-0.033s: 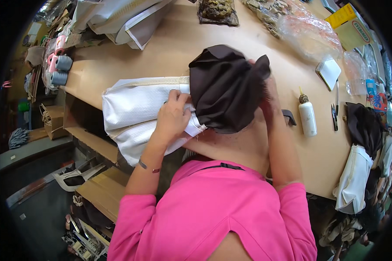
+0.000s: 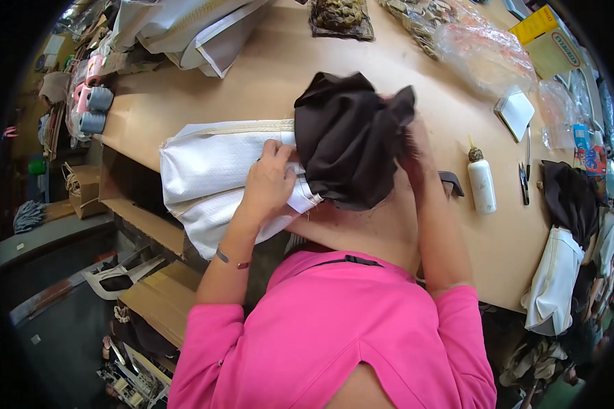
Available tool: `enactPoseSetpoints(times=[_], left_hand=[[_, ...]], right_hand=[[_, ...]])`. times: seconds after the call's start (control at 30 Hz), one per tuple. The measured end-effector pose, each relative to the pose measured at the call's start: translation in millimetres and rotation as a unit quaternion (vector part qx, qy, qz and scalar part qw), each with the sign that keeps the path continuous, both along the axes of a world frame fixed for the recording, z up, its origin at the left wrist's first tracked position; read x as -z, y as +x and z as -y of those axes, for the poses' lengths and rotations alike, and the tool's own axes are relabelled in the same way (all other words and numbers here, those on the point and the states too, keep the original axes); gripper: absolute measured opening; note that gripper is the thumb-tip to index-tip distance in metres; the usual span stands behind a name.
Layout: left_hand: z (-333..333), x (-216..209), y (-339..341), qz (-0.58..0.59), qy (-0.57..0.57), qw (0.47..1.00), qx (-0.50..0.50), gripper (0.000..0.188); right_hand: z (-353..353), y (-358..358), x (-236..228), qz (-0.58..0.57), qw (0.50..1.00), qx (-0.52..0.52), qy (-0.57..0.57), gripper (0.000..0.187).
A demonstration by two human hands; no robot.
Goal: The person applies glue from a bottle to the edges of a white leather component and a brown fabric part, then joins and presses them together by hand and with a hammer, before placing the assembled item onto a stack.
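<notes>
A white textured fabric piece (image 2: pixel 211 160) with raw, frayed edges and a beige seam strip lies at the table's front edge. From its right end bulges a bunched dark brown cloth (image 2: pixel 344 146), joined to it like a lining. My left hand (image 2: pixel 271 180) has its fingers curled over the white fabric, close to where the two meet. At the cloth's far right side, my right hand (image 2: pixel 416 146) grips its gathered edge; those fingers are partly hidden by the folds and blurred.
Right of my arm stand a white squeeze bottle (image 2: pixel 481 184), black snips (image 2: pixel 524 184) and a notepad (image 2: pixel 514 114). A similar white and dark piece (image 2: pixel 556 283) hangs at the right edge. White fabric (image 2: pixel 205 41) and thread spools (image 2: pixel 92 123) sit at left, plastic bags (image 2: pixel 484 58) farther back.
My right hand and the gathered edge of the dark cloth have shifted slightly left and down. The left hand has barely moved.
</notes>
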State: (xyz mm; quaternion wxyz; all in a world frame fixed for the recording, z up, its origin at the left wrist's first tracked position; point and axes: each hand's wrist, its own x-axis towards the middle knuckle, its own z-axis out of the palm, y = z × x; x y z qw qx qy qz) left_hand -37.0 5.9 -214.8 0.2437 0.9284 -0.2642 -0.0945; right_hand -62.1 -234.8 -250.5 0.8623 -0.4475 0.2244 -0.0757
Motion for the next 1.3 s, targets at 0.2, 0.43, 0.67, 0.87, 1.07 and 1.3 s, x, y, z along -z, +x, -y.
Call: enactPoseSetpoints(times=[0.2, 0.43, 0.67, 0.87, 1.07, 1.3], left_hand=[[-18.9, 36.5, 11.4, -0.057, -0.246, 0.967, -0.016, 0.034], [-28.1, 23.9, 22.9, -0.346, -0.542, 0.740, -0.200, 0.035], [1.1, -45.6, -1.9, 0.067, -0.279, 0.955, 0.072, 0.020], [-18.0, 8.9, 13.2, 0.122, -0.216, 0.969, 0.002, 0.039], [-20.9, 19.6, 25.3, 0.067, -0.258, 0.964, -0.015, 0.039], [-4.2, -18.9, 9.7, 0.049, -0.247, 0.961, 0.111, 0.025]], right_hand=[[-84.3, 2.0, -26.9, 0.138, 0.954, -0.133, 0.229, 0.016], [-112.6, 12.2, -6.1, 0.228, 0.864, -0.289, -0.344, 0.024], [-115.9, 29.9, -19.7, 0.137, 0.719, -0.383, -0.563, 0.013], [-112.0, 58.0, -6.9, 0.052, 0.751, -0.498, -0.430, 0.024], [-95.6, 3.0, -12.7, 0.218, 0.794, -0.284, -0.491, 0.039], [-116.4, 48.9, -7.1, 0.059, 0.773, -0.293, -0.559, 0.018]])
